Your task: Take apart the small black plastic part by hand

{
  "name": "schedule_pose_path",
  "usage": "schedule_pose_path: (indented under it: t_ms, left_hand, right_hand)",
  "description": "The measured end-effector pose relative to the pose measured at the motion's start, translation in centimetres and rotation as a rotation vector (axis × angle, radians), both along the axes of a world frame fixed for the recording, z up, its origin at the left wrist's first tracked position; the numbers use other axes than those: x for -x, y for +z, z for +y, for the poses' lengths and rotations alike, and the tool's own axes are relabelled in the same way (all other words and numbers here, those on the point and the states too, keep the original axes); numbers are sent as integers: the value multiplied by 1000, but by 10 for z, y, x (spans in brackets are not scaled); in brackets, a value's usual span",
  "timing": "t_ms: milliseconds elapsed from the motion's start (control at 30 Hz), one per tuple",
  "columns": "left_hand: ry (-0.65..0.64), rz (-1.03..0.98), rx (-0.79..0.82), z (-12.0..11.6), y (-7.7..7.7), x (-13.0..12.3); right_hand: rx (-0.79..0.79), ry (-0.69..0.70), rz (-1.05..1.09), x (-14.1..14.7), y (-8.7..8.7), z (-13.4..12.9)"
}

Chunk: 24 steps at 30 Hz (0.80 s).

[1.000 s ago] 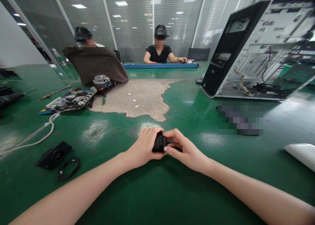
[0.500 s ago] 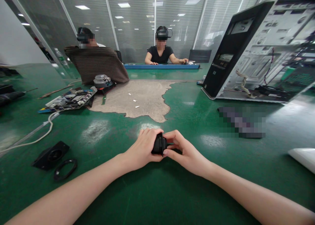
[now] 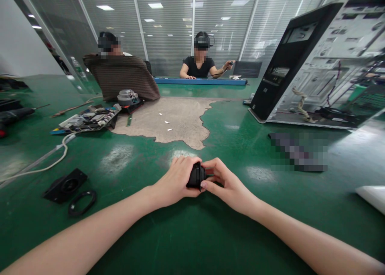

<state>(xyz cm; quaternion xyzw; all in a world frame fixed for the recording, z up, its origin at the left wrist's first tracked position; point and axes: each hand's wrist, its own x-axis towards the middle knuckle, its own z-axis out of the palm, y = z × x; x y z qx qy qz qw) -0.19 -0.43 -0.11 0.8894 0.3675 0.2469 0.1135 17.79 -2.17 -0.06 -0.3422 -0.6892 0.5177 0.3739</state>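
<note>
A small black part with a raised flange is held between my two hands over the green table. My left hand wraps round its body from the left, covering much of it. On the other side, the thumb and fingers of my right hand grip the flange end; their contact is partly hidden. To the left of my left forearm lie a black square housing with a round opening and a black ring, close together on the table.
An opened computer case stands at right, with a blurred-out dark object before it. Circuit boards, a white cable and a drill lie left. Two people sit behind a bare grey patch.
The black part has turned slightly between my hands, which keep their grip. The person opposite has raised a hand holding something with a cable. My view has shifted a little to the left.
</note>
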Motion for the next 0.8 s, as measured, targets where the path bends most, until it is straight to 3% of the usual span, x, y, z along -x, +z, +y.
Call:
schedule_pose_path:
  t_ms: [300,433,633,800]
  left_hand:
    - [5,5,-4,-1,2,0]
    - [5,-1,-1,-1,1,0]
    - [4,16,-5,-1,1,0]
    - [9,11,-8,0,1,0]
  right_hand:
    - [69,-21,59,1,-2,1]
    - [32,-57,-17,2,0,1]
    - [-102,-3,-8,-3,-3,-1]
    - [-50,-50,5,-1,-4,0]
